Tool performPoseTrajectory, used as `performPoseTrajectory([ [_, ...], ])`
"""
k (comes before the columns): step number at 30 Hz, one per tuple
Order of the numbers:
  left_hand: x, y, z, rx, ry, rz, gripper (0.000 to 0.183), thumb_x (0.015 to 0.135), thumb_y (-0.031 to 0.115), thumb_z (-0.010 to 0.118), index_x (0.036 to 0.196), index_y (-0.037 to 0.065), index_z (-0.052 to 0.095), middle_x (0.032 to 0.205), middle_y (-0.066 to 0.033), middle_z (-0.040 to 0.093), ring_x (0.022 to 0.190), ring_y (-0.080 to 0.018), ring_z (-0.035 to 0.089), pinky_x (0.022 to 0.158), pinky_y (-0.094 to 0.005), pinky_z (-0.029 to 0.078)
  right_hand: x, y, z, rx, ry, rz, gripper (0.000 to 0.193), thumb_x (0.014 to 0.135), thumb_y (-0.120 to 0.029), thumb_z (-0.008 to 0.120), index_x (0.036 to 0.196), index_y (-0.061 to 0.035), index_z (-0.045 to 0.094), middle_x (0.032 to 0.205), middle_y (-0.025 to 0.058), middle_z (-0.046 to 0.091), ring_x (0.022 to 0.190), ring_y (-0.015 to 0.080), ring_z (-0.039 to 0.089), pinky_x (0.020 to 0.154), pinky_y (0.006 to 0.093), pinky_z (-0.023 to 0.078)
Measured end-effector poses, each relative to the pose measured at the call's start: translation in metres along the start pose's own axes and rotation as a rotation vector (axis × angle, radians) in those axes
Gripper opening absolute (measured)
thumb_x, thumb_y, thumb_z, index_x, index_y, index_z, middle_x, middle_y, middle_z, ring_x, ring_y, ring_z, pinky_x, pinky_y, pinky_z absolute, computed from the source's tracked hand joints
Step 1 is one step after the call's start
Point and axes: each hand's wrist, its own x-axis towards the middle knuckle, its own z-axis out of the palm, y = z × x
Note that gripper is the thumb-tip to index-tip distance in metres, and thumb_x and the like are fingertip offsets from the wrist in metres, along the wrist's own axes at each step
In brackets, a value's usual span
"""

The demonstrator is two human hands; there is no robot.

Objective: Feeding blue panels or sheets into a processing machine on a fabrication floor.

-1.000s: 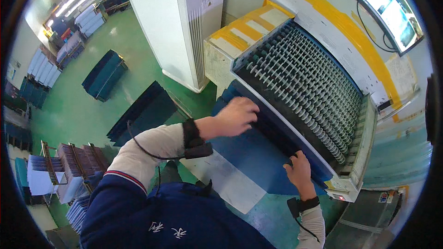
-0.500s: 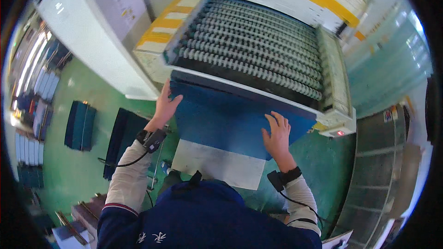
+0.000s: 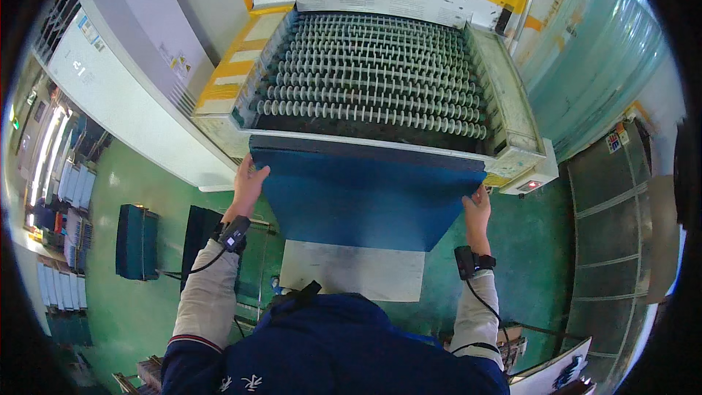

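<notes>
Blue flat panels, apparently a stack, stand in front of me against the near edge of a roller machine. A darker band runs along their far edge. My left hand grips the far left corner, with the thumb over the blue face and the fingers along the side. At the far right corner, my right hand closes on the opposite edge, its fingertips partly hidden. Both wrists wear black straps with small boxes and cables.
A pale sheet lies below the panels. Left are a tall white cabinet and more dark blue stacks on the green floor. A grey rack and clear plastic curtain stand right. A small box with a red display is on the machine's right corner.
My right hand has moved from above the blue face, fingers spread, out to the right edge and closed there. My left hand stays at the left corner. The view has turned slightly.
</notes>
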Motion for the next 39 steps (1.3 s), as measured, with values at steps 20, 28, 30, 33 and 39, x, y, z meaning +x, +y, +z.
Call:
performPoseTrajectory([
  [20,-0.047,-0.002,-0.040,-0.105,0.126,-0.177,0.032,0.091,0.036,0.064,0.094,0.005,0.060,0.086,0.0011,0.054,0.072,-0.0082,0.051,0.067,-0.0229,0.042,-0.057,-0.072,-0.020,-0.502,0.230,-0.080,0.058,0.074,-0.009,0.073,0.128,0.0004,0.052,0.128,0.0190,0.054,0.110,0.0335,0.055,0.095,0.0395,0.044],
  [28,-0.087,-0.018,-0.079,-0.205,-0.072,-0.081,0.037,0.091,0.040,0.064,0.089,0.004,0.059,0.076,0.0025,0.049,0.070,-0.0057,0.048,0.063,-0.0231,0.044,-0.157,-0.214,0.073,-0.581,-0.336,-0.868,0.059,0.065,-0.025,0.081,0.118,-0.0073,0.061,0.123,0.0140,0.058,0.116,0.0336,0.052,0.098,0.0456,0.039],
  [30,-0.100,-0.017,-0.088,-0.157,-0.187,-0.083,0.035,0.091,0.038,0.064,0.087,0.004,0.058,0.076,0.0026,0.050,0.071,-0.0054,0.049,0.062,-0.0228,0.043,-0.176,-0.212,0.098,-0.705,-0.674,-0.761,0.035,0.073,-0.027,0.075,0.102,-0.0093,0.067,0.106,0.0109,0.066,0.102,0.0320,0.060,0.087,0.0440,0.046],
  [33,-0.124,-0.025,-0.105,-0.167,-0.276,-0.067,0.032,0.092,0.034,0.064,0.092,0.003,0.057,0.081,0.0012,0.055,0.075,-0.0065,0.051,0.068,-0.0232,0.044,-0.190,-0.191,0.120,-0.940,-0.838,-0.675,0.017,0.078,-0.026,0.068,0.085,-0.0103,0.067,0.085,0.0088,0.067,0.084,0.0315,0.063,0.072,0.0435,0.049],
  [39,-0.168,-0.058,-0.146,-0.374,-0.367,-0.070,0.034,0.093,0.032,0.062,0.110,0.002,0.058,0.100,-0.0051,0.062,0.088,-0.0123,0.059,0.081,-0.0272,0.047,-0.237,-0.184,0.111,-0.817,-0.779,-0.697,0.015,0.081,-0.023,0.064,0.078,-0.0090,0.064,0.081,0.0101,0.066,0.080,0.0327,0.064,0.067,0.0454,0.050],
])
